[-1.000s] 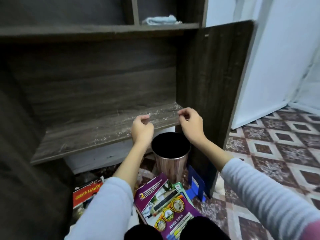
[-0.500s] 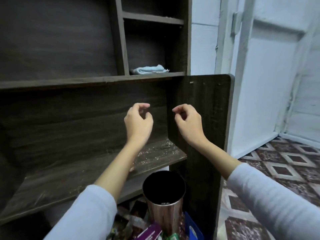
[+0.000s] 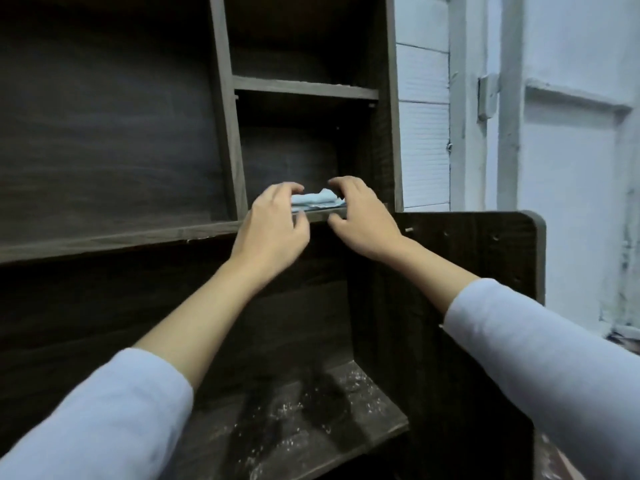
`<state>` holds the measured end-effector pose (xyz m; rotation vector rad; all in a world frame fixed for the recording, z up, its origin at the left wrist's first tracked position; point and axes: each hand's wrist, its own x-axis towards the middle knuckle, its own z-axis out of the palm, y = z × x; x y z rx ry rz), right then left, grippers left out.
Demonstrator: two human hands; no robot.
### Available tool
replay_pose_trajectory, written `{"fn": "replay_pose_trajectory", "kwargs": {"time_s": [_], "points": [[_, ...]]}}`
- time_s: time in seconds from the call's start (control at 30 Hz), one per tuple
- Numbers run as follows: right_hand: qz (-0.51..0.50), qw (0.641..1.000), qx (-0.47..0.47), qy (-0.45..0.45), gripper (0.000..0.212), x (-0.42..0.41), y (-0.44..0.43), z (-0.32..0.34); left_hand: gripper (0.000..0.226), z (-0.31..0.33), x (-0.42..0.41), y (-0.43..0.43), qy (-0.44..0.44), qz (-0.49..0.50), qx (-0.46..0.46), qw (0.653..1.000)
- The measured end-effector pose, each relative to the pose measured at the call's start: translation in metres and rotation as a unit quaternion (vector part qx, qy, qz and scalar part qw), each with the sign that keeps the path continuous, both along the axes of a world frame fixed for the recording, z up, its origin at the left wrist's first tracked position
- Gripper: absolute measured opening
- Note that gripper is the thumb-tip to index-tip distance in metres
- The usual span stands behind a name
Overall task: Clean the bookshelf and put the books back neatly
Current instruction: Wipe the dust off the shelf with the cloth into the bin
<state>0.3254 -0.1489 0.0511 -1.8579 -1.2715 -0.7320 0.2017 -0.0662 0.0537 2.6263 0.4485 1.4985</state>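
Both hands have risen since half a second ago, from the open middle of the frame up to the small compartment where the light blue cloth (image 3: 317, 199) lies, and the view has lifted with them.

The left hand (image 3: 273, 225) is half open at the left end of the cloth. Its fingers (image 3: 289, 187) are bent in a soft arch over this end and its thumb (image 3: 302, 220) is lower, in front of the shelf board (image 3: 104, 242). The right hand (image 3: 363, 220) does the same at the right end: its fingers (image 3: 346, 183) curve over the cloth and its thumb (image 3: 337, 224) points left just under the board edge. Neither hand has closed on the cloth. Whether the fingertips already touch it I cannot tell, because the hands cover both ends.

Both forearms reach up and forward from the lower corners of the frame, with the backs of the hands toward the camera and the pale sleeves (image 3: 104, 420) pushed back from the wrists.

The cloth rests folded at the front of its board, a little above the centre of the frame, in the narrow right column of the dark bookshelf (image 3: 221, 98). Below, at the bottom centre, a lower shelf (image 3: 311, 420) carries white specks. A dark side panel (image 3: 478, 258) stands at the right, with a white wall (image 3: 571, 168) behind it.
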Motion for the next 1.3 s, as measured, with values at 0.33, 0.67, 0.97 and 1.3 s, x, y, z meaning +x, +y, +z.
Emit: {"fn": "replay_pose_trajectory", "kwargs": {"time_s": [0.33,0.67,0.97,1.3], "points": [[0.044,0.991,-0.128,0.000,0.055,0.040,0.034,0.038,0.051,0.038,0.051,0.030,0.164,0.100,-0.082,0.978],[0.024,0.976,-0.210,0.052,0.052,0.056,0.044,0.032,0.055,0.041,0.061,0.047,0.204,0.147,-0.056,0.966],[0.018,0.970,-0.236,0.048,0.042,0.050,0.064,0.047,0.041,0.052,0.070,0.058,0.221,0.148,-0.149,0.952],[-0.019,0.975,-0.221,-0.020,0.046,0.055,0.051,0.048,0.038,0.045,0.064,0.058,0.159,0.102,-0.117,0.975]]}}
